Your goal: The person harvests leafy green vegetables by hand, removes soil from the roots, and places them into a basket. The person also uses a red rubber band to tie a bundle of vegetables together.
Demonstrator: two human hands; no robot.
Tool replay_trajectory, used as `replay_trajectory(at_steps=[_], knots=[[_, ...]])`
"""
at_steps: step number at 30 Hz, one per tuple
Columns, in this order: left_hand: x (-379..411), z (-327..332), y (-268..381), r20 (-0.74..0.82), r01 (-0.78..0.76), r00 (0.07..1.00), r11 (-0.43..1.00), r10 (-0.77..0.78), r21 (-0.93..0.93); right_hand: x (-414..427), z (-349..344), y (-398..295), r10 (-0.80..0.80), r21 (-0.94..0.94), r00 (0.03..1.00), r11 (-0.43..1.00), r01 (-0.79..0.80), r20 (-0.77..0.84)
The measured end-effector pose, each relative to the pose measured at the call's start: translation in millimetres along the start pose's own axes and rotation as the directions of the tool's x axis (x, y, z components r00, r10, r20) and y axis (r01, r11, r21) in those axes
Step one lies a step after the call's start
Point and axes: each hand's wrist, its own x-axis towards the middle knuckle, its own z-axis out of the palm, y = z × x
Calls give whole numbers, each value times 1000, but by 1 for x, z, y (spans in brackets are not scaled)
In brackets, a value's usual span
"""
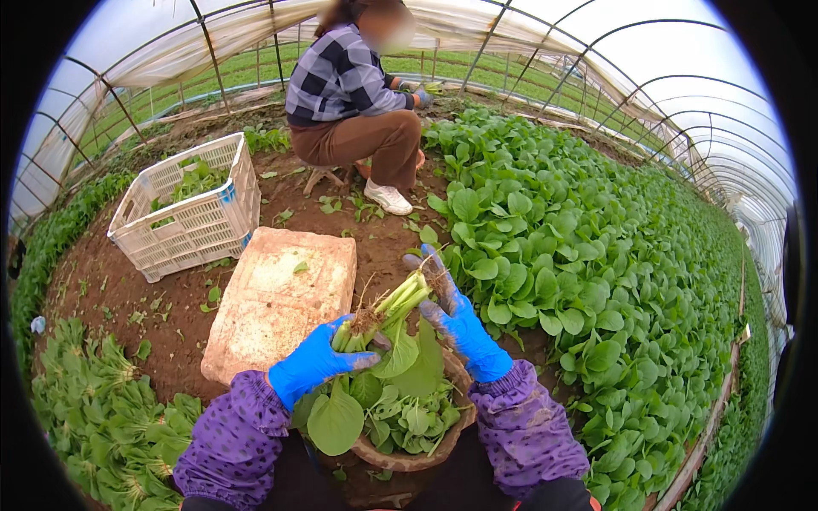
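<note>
My left hand, in a blue glove, grips a bunch of leafy greens by the stems. Pale stems and dirty roots point up and to the right, while broad leaves hang below. My right hand, gloved likewise and soiled at the fingers, is spread beside the root end; thin roots lie against its fingers. Whether it pinches any root is hard to see. Under both hands stands a round brown basin between my knees, with loose small leaves inside.
Ahead lies a dirty white foam block. Beyond it stands a white plastic crate holding greens. A person sits on a low stool, handling plants. Growing greens fill the right; pulled bunches lie at lower left.
</note>
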Motion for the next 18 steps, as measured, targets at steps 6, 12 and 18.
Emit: replay_trajectory(at_steps=[6, 12, 18], knots=[[3, 27, 14, 4, 9, 1000, 960, -8, -280, 1, 21, 6, 204, 385, 979, 905, -184, -11], [13, 35, 10, -62, -14, 998, 947, -6, -322, -1, 31, 33, 166, 222, 969, 967, -124, -181], [16, 25, 5, -206, -81, 979, 937, 10, -340, -4, 21, 19, -92, -572, 989, 820, 9, -117]])
